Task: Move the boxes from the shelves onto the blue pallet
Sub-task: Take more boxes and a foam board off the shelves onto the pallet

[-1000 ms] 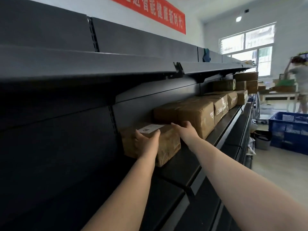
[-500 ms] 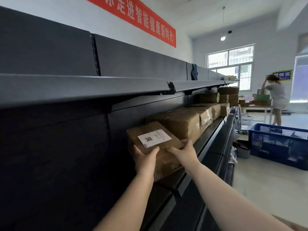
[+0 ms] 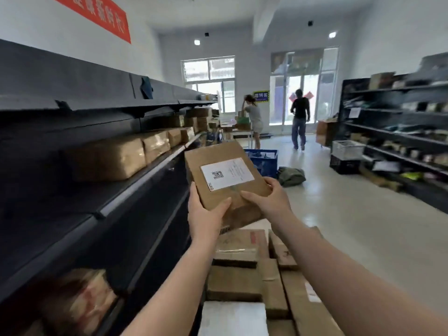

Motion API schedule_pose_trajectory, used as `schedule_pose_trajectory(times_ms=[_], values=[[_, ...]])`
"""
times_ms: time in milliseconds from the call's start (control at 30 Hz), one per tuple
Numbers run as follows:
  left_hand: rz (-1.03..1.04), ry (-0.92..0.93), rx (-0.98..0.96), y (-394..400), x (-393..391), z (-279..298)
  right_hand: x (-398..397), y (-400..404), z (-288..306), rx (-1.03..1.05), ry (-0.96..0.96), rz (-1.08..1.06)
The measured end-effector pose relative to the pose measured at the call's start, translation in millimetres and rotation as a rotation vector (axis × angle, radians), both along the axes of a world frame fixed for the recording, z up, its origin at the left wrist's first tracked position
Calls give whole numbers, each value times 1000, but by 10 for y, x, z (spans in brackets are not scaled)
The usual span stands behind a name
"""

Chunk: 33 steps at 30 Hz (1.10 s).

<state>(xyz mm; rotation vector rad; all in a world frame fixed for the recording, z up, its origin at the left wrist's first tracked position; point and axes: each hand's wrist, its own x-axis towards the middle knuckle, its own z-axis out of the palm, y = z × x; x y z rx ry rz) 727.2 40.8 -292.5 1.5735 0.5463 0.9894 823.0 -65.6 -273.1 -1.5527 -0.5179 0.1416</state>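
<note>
A red banner (image 3: pixel 97 14) hangs on the wall at upper left. Two people (image 3: pixel 253 117) (image 3: pixel 300 117) stand at centre, near a window (image 3: pixel 209 83) and glass doors (image 3: pixel 305 88). A green bundle (image 3: pixel 291 176) lies on the floor right of centre. A white crate (image 3: pixel 348 149) sits on a black crate (image 3: pixel 344 164) at right.

Head-worn view, forward and down the shelf aisle (image 3: pixel 135 187)

Likely warehouse: parcel-stacked shelves (image 3: pixel 135 151).
</note>
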Motion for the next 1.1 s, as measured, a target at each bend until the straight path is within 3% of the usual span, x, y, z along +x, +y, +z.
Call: schedule_pose_trajectory(times_ms=[267,533,800,1100], values=[[-455,83,-7,-2504,914,-278,310,-2831,-314,53,61,-441],[-787,126,-73,-4223,1789,-654,761,-4604,-681,23,108,-745],[-897,117,-194,-5153,3205,-808,2034,-5494,-753,-84,103,-841],[-790,142,-163,-5423,4591,-802,3620,-5823,-738,-124,90,-718]])
